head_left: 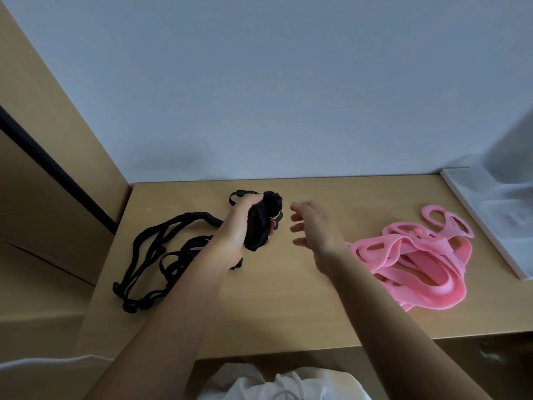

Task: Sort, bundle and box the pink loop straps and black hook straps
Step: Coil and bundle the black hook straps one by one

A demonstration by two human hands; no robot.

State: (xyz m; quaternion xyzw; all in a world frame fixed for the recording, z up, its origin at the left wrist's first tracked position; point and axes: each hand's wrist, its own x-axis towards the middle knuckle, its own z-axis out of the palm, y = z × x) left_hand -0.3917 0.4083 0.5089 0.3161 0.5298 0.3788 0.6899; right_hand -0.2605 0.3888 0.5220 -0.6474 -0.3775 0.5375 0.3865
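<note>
Nearest the camera, soft white fabric (277, 385) lies crumpled below the front edge of the tabletop (288, 307), a smooth, pale wood-grain board. Two bare forearms reach forward over it.

Left of the left grip (239, 229) and closer to the camera, the loose black hook straps (150, 255) sprawl on the tabletop. They are thin, matte cords lying in long tangled loops with small knobbly ends. One strand runs up toward the wrist.

Right of the right grip (314, 226), behind its forearm, the pink loop straps (418, 255) sit in a heap on the tabletop. They are wide, flat, smooth rubbery bands, folded in wavy ribbons and pierced by oval cut-outs. One end with two holes lies flat at the far side of the heap.

The left grip is curled tight around a black bundle (261, 223), a thick, dark, wadded roll of straps held off the tabletop. The top of the roll bulges above the thumb, and thin loops poke out behind the knuckles and on the side facing the other hand.

The right grip hangs just beside the bundle without touching it. Its fingers are spread, loosely bent and hold nothing.

Farther right, past the pink heap, a white moulded tray (490, 226) with shallow recesses lies along the tabletop's edge, too blurred to show detail. Left of the left grip stands a tan wooden side panel (28, 67) crossed by a black bar (52, 168). Beyond both grips rises a plain, matte grey-white wall (259, 96).
</note>
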